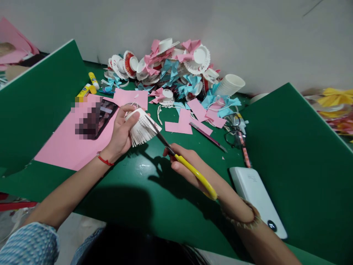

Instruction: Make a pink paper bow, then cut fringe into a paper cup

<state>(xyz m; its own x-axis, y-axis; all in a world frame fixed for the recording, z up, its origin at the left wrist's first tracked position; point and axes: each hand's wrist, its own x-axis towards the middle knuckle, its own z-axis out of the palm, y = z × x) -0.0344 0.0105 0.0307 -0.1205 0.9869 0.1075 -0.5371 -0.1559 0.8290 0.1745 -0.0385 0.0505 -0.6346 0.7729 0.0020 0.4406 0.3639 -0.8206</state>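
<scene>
My left hand (123,128) pinches a white paper cup (141,129), its wall printed with small marks and cut into a fringe along the lower edge. In my right hand (185,162) are scissors (195,173) with yellow handles. Their dark blades reach up and left onto the cup's uncut wall, at its right side. Both hands are raised over the green table (132,191). A phone (106,117) lies on a pink sheet (63,147), left of my left hand.
Finished-looking paper hats with bows (165,66) pile against the wall, beside stacked paper cups (230,85). Pink paper pieces (182,123), a craft knife (208,137), glasses (234,138) and a white power bank (255,198) lie rightward. Glue sticks (93,80) lie at left. Green partitions (300,154) flank the table.
</scene>
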